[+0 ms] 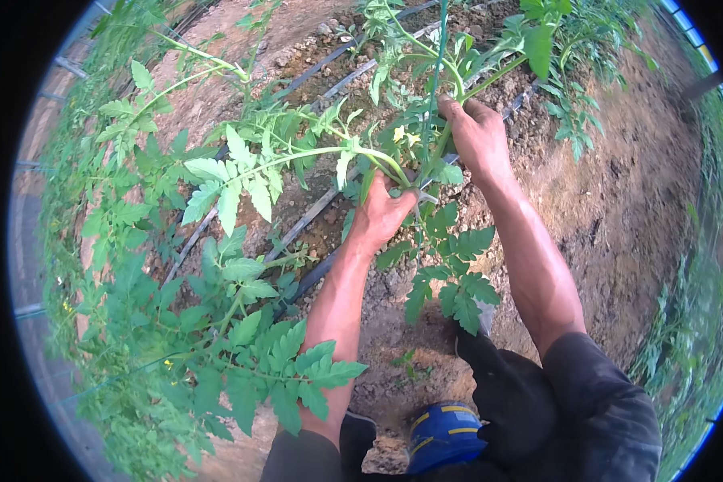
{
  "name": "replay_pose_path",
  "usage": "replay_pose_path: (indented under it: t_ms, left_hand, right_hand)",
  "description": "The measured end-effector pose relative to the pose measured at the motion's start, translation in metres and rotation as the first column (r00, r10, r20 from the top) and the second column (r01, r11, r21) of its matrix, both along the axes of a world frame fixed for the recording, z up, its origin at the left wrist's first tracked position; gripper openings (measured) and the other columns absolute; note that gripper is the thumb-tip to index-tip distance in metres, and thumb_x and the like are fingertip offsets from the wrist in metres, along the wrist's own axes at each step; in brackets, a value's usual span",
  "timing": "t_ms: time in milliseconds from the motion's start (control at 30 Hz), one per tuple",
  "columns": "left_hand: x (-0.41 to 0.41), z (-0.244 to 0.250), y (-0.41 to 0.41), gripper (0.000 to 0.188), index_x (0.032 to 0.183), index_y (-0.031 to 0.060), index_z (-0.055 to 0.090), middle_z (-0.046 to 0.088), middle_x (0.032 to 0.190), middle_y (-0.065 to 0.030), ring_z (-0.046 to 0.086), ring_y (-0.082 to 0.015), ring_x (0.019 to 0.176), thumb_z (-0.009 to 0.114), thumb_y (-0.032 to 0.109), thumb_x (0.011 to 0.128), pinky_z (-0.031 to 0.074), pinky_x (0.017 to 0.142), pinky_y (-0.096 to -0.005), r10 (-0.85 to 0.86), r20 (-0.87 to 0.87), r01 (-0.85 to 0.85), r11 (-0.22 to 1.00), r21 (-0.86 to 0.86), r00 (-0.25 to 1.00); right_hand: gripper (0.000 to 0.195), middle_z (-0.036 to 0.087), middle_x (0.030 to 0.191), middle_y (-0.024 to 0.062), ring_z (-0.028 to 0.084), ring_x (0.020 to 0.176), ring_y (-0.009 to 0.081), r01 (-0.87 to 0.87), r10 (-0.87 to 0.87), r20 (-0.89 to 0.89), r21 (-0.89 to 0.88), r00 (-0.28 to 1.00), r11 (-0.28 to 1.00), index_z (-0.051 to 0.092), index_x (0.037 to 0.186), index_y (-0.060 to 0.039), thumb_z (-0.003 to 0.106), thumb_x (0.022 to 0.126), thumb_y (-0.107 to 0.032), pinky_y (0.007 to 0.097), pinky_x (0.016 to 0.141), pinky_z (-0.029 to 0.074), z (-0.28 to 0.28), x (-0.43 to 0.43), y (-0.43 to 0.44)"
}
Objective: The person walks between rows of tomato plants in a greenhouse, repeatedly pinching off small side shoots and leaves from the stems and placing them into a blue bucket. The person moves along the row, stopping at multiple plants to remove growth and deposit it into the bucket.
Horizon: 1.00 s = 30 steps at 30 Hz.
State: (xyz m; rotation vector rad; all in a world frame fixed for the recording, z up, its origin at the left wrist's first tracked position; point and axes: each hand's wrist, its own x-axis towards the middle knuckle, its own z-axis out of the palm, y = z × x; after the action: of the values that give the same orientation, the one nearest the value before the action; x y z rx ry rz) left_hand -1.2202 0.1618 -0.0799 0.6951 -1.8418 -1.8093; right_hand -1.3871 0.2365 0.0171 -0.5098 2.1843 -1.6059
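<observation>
A tomato plant with curving pale-green stems (391, 161) and yellow flowers (405, 135) is before me. My left hand (381, 211) closes around its lower stems, where a side shoot bends off to the left. A small pale piece (428, 197), perhaps a plant clip, shows beside that thumb; its exact form is unclear. Higher up and to the right, my right hand (477, 134) pinches the main stem (443, 141) just below a fork. Green twine (438, 66) runs up past the plant, close to my right fingertips. Whether those fingers also hold the twine is hidden.
Dark drip lines (313, 217) cross the soil diagonally. More tomato plants (235, 301) crowd the left, some leaves overlapping my left forearm. A blue bucket (446, 438) with yellow strips stands by my feet. Bare soil (608, 199) stretches along the right, bordered by further greenery (681, 343).
</observation>
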Motion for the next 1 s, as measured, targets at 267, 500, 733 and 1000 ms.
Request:
replay_pose_path:
  t_ms: [267,500,733,1000]
  left_hand:
    - [-0.010,0.016,-0.002,0.038,0.104,0.0000,0.057,0.069,0.085,-0.0080,0.065,-0.0112,0.072,0.085,0.019,0.087,0.051,0.059,-0.0273,0.041,0.051,-0.049,0.986,0.157,0.998]
    - [-0.012,0.019,0.002,0.036,0.099,0.0031,0.052,0.067,0.084,-0.0082,0.063,-0.0119,0.068,0.085,0.010,0.085,0.050,0.055,-0.0260,0.149,-0.021,-0.132,0.929,0.347,0.989]
    - [0.019,-0.087,-0.028,0.045,0.130,0.0057,0.057,0.068,0.113,-0.0081,0.062,-0.0180,0.105,0.070,0.028,0.094,0.050,0.092,-0.0358,0.007,-0.542,0.295,0.833,0.468,0.841]
    - [0.034,0.027,-0.001,0.048,0.131,0.0078,0.054,0.064,0.122,-0.0071,0.061,-0.0207,0.115,0.074,0.030,0.094,0.052,0.093,-0.0364,0.292,-0.409,0.175,0.589,0.789,0.865]
  right_hand:
    - [0.033,0.068,0.092,0.0140,0.070,0.086,0.0235,0.272,-0.063,0.422,-0.457,0.904,0.847,0.063,0.099,0.0011,0.054,0.103,-0.030,0.0431,0.078,0.062,-0.001,0.015,0.047]
    - [0.034,0.066,0.117,0.0089,0.062,0.102,0.0177,0.004,0.001,0.011,-0.505,1.000,0.863,0.066,0.126,-0.0018,0.055,0.106,-0.027,0.0386,0.093,0.055,-0.035,0.056,0.102]
    - [0.027,0.060,0.129,0.0239,0.061,0.120,0.0421,-0.721,0.414,-0.808,-0.018,0.419,0.693,0.059,0.109,0.0023,0.066,0.092,-0.018,0.0509,0.100,0.052,0.016,0.101,0.078]
    - [0.059,0.038,0.156,0.0270,0.046,0.138,0.0478,-0.782,0.898,-0.381,0.481,0.221,0.396,0.045,0.142,-0.0017,0.063,0.085,-0.001,0.0517,0.104,0.051,0.082,0.112,-0.010]
